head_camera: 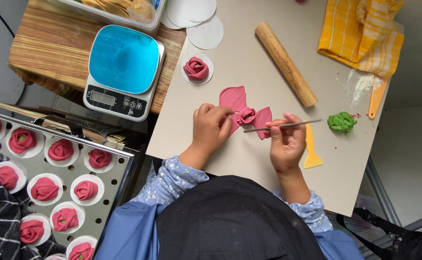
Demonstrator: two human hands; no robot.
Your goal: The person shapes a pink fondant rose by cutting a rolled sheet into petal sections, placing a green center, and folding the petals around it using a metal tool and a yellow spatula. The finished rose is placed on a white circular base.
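Pink dough rose (245, 115), half rolled on the grey bench (249, 62), is pinched steady by left hand (211, 129) fingers while right hand (285, 139) pinches a thin metal stick (283, 125) pen-style against it to shape petals, green dough lump (342, 122) near.

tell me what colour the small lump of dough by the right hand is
Green: the small lump of dough lies on the board, seen in the head view.

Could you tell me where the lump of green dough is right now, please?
In the head view, the green dough lies on the grey board, right of the right hand, just past the thin metal tool's tip, below the rolling pin.
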